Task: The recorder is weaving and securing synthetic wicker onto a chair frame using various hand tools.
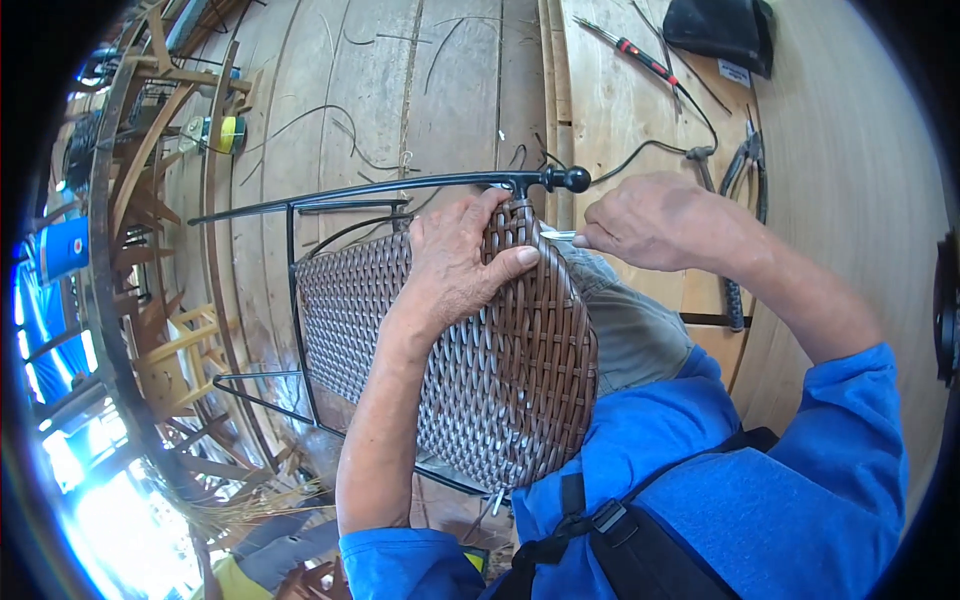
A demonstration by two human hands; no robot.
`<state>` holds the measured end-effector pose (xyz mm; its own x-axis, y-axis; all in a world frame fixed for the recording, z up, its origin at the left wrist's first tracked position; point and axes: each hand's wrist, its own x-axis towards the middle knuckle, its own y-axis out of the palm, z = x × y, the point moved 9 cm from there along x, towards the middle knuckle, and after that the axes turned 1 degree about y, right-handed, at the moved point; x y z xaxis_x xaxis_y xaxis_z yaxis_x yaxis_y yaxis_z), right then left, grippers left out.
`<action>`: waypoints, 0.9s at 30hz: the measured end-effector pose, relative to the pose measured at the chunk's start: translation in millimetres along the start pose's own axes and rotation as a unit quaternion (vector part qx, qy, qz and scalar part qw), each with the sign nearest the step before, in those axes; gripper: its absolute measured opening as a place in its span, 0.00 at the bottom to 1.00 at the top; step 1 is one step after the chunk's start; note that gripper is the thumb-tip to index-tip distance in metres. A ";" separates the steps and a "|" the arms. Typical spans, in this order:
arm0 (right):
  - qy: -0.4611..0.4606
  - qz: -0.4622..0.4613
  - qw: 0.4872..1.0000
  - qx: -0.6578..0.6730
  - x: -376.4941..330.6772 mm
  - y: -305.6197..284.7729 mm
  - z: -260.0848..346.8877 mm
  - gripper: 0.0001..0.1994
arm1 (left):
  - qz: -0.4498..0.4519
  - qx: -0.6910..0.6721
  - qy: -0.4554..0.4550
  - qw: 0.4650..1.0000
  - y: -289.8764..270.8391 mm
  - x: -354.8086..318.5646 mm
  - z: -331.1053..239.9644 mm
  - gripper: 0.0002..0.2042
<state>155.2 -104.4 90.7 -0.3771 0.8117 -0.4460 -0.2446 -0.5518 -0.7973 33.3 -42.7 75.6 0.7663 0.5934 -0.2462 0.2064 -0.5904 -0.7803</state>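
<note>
A brown woven wicker chair point(470, 370) on a black metal frame point(370, 188) lies across my lap, its rounded woven edge toward my right. My left hand point(455, 245) presses on the weave near the frame, thumb stretched out along the wicker and fingers curled at the upper edge. Closed in a fist, my right hand point(640, 220) holds a small knife-like tool with a pale pointed metal blade point(560, 235). The blade points left, close beside the woven edge. The tool's handle is hidden inside the fist.
A red and black soldering-iron-like tool point(645, 60) with a cord lies on the wooden boards. Pliers point(745, 160), a hammer point(733, 290) and a black pouch point(720, 35) are on the right. Loose strands point(350, 125) litter the plank floor. Wooden chair frames point(180, 360) stand left.
</note>
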 end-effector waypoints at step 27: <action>0.020 0.030 0.996 0.084 12.8 1.8 -9.3 0.22 | -0.028 0.002 0.046 0.999 0.7 2.4 -3.0 0.32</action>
<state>158.2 -93.2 79.8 -0.3611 0.7813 -0.5090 -0.3693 -0.6211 -0.6913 37.2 -43.4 76.2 0.8064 0.5723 -0.1491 0.2480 -0.5561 -0.7933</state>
